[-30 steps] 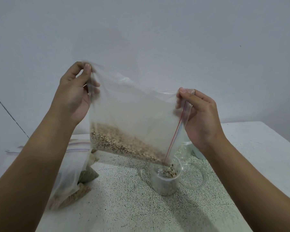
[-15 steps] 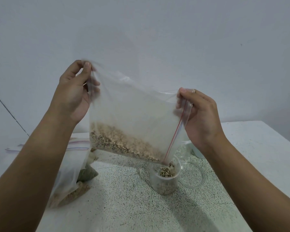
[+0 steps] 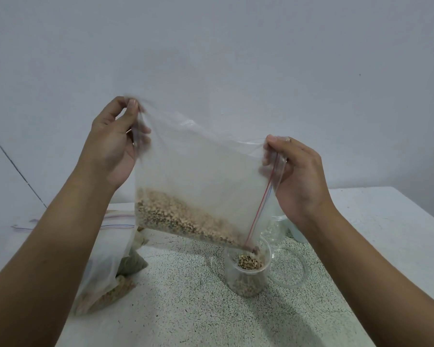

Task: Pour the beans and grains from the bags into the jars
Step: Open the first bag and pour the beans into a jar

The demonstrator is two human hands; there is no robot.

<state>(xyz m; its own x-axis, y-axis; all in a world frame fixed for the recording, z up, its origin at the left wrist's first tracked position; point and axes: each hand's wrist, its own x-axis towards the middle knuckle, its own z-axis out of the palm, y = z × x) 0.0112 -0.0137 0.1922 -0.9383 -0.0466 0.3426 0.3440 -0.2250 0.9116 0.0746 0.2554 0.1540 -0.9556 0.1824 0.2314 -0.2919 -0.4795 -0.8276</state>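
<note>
A clear zip bag [image 3: 201, 176] with pale beans [image 3: 181, 219] hangs tilted over the table, its red-striped mouth pointing down to the right. My left hand [image 3: 111, 144] pinches the bag's raised bottom corner. My right hand [image 3: 298, 176] pinches the upper end of the zip edge. The mouth's low corner sits at the rim of a small clear jar [image 3: 247, 271], which stands on the table and holds beans nearly to its top.
More zip bags of grains [image 3: 111, 266] lie at the left on the speckled table [image 3: 186, 309]. A clear round lid [image 3: 288, 269] lies right of the jar, and another clear jar [image 3: 273, 229] stands behind it. A plain wall is behind.
The beans in the jar have risen while those in the bag have slid toward its mouth. Both hands stay almost where they were.
</note>
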